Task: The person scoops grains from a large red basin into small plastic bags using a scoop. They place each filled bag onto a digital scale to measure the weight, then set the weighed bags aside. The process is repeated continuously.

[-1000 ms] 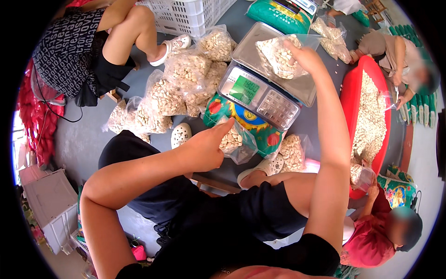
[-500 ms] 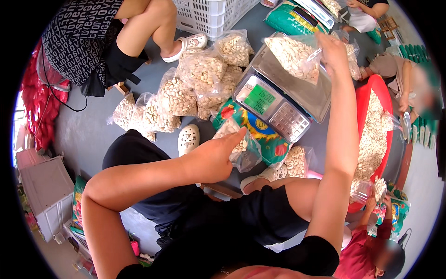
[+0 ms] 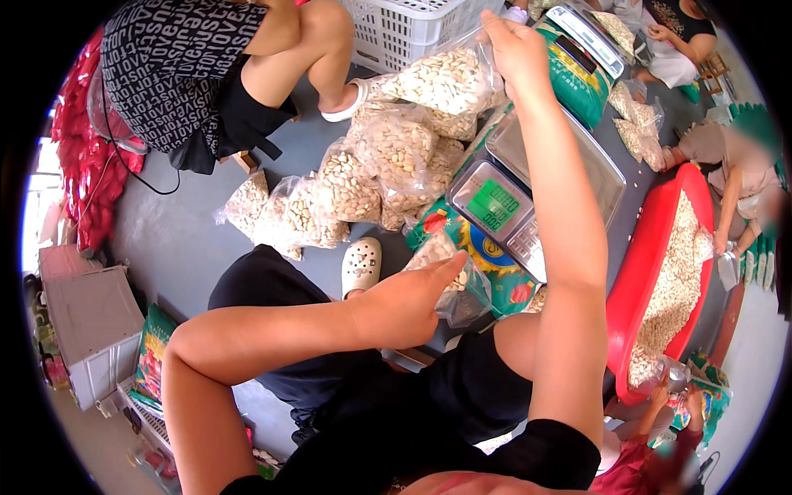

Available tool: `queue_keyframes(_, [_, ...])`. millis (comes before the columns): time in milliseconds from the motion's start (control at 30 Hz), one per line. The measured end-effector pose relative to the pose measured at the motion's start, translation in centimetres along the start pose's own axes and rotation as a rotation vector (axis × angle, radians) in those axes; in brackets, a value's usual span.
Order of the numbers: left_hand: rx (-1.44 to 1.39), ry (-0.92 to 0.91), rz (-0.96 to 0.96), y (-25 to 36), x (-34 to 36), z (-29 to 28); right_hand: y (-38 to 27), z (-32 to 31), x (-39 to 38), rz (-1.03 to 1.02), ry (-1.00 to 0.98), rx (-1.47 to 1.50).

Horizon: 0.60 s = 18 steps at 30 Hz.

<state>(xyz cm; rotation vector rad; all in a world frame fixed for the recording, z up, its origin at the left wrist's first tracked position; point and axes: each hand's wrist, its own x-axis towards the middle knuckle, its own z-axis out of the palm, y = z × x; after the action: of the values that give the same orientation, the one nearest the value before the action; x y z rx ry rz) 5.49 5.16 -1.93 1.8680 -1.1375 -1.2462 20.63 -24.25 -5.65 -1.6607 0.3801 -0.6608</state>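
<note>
In my right hand, the fingers grip the gathered top of a clear plastic bag of pale seeds, which look like pumpkin seeds. This bag hangs tilted over a pile of similar filled bags. My left hand is closed with its index finger stretched out, holding a smaller clear bag of seeds; its other fingers are partly hidden. A digital scale with a lit green display and steel pan stands beyond it, partly covered by my right forearm. Under the scale lies a printed green sack.
To the right, a long red tub holds loose seeds, with other people's hands at it. A second scale rests on a green sack at the back. A white crate stands beyond the pile; a seated person is at upper left.
My right hand has carried the seed bag leftward from above the scale pan to over the pile. My left hand keeps its place at the smaller bag. The view has shifted slightly.
</note>
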Motion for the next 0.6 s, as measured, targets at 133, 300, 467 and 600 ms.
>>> queue_keyframes(133, [-0.006,0.026,0.043,-0.3,-1.0,0.2,-0.8,1.9,-1.1,-0.009,-0.111,-0.535])
queue_keyframes(300, [0.025,0.038,0.04,-0.8,-1.9,0.2,7.9,3.7,-1.4,-0.046,-0.172,-0.951])
queue_keyframes(467, [0.036,0.039,0.118,-1.2,-1.1,0.9,12.6,1.5,-2.4,0.466,-0.572,-0.786])
queue_keyframes(600, [0.098,0.028,0.157,-0.8,-1.0,1.2,3.8,-0.5,-2.9,0.421,-0.764,-0.735])
